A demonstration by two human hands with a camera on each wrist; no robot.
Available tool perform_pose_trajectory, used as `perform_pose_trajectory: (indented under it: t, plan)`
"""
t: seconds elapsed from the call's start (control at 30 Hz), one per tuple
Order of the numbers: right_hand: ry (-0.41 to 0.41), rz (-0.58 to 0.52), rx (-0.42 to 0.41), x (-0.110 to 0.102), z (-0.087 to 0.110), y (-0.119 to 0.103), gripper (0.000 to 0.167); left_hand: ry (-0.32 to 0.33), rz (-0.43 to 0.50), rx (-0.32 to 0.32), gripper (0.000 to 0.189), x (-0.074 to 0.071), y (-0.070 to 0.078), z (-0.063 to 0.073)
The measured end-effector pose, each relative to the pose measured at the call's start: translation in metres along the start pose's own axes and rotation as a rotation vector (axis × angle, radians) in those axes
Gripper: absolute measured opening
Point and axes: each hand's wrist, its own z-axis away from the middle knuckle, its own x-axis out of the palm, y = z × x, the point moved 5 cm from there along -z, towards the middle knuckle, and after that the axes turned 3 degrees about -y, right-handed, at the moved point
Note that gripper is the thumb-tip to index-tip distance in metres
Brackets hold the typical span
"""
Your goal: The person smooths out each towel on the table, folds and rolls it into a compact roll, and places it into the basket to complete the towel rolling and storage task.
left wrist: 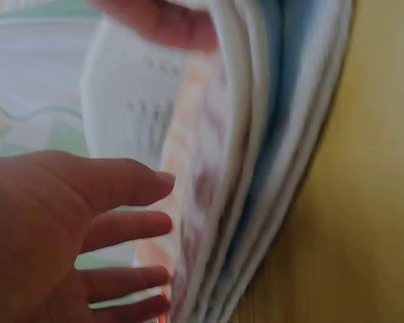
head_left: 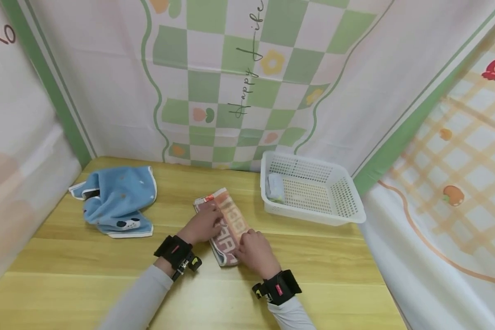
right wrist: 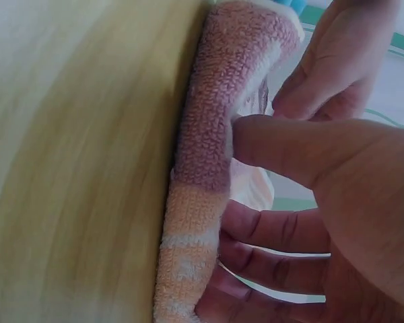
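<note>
A folded towel [head_left: 227, 229], mauve and orange with pale lettering, lies on the wooden table between the two hands. Its stacked layers [left wrist: 256, 148] show white edging and some blue in the left wrist view. The left hand [head_left: 204, 223] is at the towel's upper left part, its extended fingertips touching the top face. On the lower right part rests the right hand [head_left: 259, 253]. In the right wrist view the thumb [right wrist: 269, 142] and fingers of this hand press on the towel's upper surface, spread apart, with the left hand beyond them.
A blue towel [head_left: 121, 197] with white edging lies crumpled at the table's left. At the back right stands a white plastic basket [head_left: 309, 215], with a small pale bundle [head_left: 275, 187] inside at its left. Printed curtains [head_left: 247, 91] hang behind and beside the wooden table [head_left: 334, 284].
</note>
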Motion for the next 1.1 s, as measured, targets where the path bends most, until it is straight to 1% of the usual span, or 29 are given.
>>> perform_pose_trajectory:
  t: [0.1,0.13,0.2,0.27,0.4,0.47,0.63,0.77,0.83,0.93,1.0,1.03,1.1]
  plan:
    - [0.009,0.014,-0.004,0.002,-0.002,0.000,0.030,-0.063,0.009,-0.047,0.036,0.006,0.005,0.005]
    - [0.013,0.017,-0.007,0.002,-0.003,0.001,0.030,-0.075,0.013,-0.063,0.039,0.007,0.006,0.005]
    - [0.012,0.024,-0.017,0.002,-0.003,0.002,0.031,-0.088,0.032,-0.087,0.044,0.007,0.007,0.004]
    - [0.006,0.030,-0.025,0.001,-0.004,0.005,0.031,-0.092,0.050,-0.097,0.043,0.006,0.006,0.002]
    - [-0.011,0.027,-0.050,0.001,-0.005,0.010,0.032,-0.094,0.070,-0.063,0.042,0.005,0.002,-0.005]
    - [-0.011,0.010,-0.073,0.000,-0.004,0.012,0.034,-0.092,0.077,-0.039,0.043,0.005,-0.001,-0.008]
    - [-0.013,-0.047,-0.134,-0.002,0.002,0.016,0.031,-0.098,0.121,0.012,0.046,0.009,-0.012,-0.014]
    - [-0.030,-0.069,-0.156,-0.002,0.006,0.020,0.035,-0.117,0.182,0.020,0.052,0.014,-0.022,-0.019]
    - [-0.038,-0.076,-0.167,-0.002,0.006,0.019,0.038,-0.128,0.210,0.018,0.053,0.014,-0.025,-0.019]
    - [-0.040,-0.081,-0.167,-0.003,0.005,0.016,0.038,-0.140,0.212,0.023,0.052,0.014,-0.027,-0.021]
    - [-0.034,-0.072,-0.162,-0.003,0.006,0.013,0.038,-0.125,0.198,0.036,0.048,0.013,-0.028,-0.021]
    - [-0.027,-0.061,-0.163,-0.002,0.006,0.012,0.036,-0.104,0.196,0.039,0.045,0.012,-0.028,-0.020]
    - [-0.005,-0.034,-0.168,0.001,0.007,0.009,0.034,-0.042,0.191,0.024,0.038,0.008,-0.029,-0.016]
